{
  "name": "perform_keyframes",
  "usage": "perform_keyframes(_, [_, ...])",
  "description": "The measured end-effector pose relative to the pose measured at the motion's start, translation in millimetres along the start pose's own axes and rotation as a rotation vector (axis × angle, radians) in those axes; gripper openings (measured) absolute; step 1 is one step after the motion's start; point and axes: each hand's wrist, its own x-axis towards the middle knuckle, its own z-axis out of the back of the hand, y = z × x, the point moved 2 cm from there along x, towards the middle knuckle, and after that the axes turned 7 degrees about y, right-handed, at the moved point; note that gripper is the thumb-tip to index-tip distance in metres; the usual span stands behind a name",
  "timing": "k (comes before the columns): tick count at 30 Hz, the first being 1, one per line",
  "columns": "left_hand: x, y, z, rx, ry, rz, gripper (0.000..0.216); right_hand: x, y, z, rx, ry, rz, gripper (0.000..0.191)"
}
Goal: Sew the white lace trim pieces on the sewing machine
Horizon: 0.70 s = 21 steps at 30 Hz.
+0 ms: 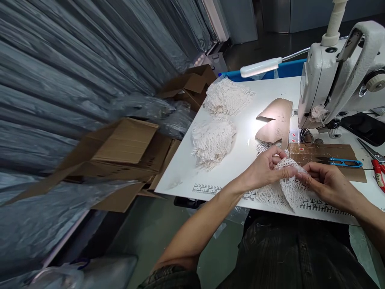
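Together, both hands on lace piece

There is one view only, from the worker's head, tilted and looking forward and down, close over the counter, with the sewing machine at upper right.

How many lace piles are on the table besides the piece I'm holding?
2: far pile near the lamp, near pile just in front of it. More may be hidden.
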Motion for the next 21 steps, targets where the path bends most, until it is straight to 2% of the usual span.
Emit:
perform_keyframes(6, [-4, 1, -1, 0.145, -0.044, 0.019, 0.041, -1, -2, 2, 0.108, 0.036, -0.092, 0.057])
perform_keyframes(11, [-7, 4, 4, 0.211, -0.076, 0.012, 0.037, -2, 0, 7, 0.263, -0.090, -0.208, 0.055])
perform_keyframes(17, [-9, 8, 7, 0.205, -0.039, 0.015, 0.037, -6, 3, 15, 0.452, -0.280, -0.075, 0.054])
perform_keyframes(19, [-9, 7, 5, 0.196, -0.019, 0.004, 0.037, -7, 2, 16, 0.395, -0.304, -0.020, 0.054])
perform_keyframes(21, [-9, 6, 2, 0.183, 0.006, 0.003, 0.038, -6, 1, 14, 0.242, -0.274, 0.022, 0.055])
